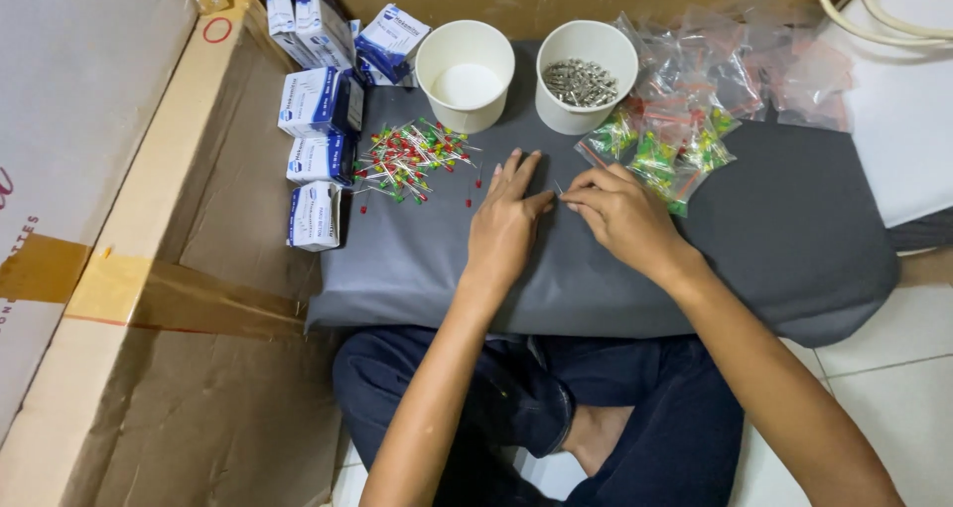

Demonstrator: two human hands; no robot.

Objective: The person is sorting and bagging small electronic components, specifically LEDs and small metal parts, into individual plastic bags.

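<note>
- Head view: right hand (pixel 620 214) pinches a thin pin-like part (pixel 559 189) between closed fingertips, at the centre of the grey cushion (pixel 794 229).
- Left hand (pixel 504 219) lies flat, fingers spread, holding nothing, thumb touching the part.
- Judged step: handling a single part; fine fingertip control is needed.
- Loose LED pile (pixel 407 157) lies left of centre; two white cups (pixel 465 70) stand behind; filled bags (pixel 665 149) crowd right.
</note>
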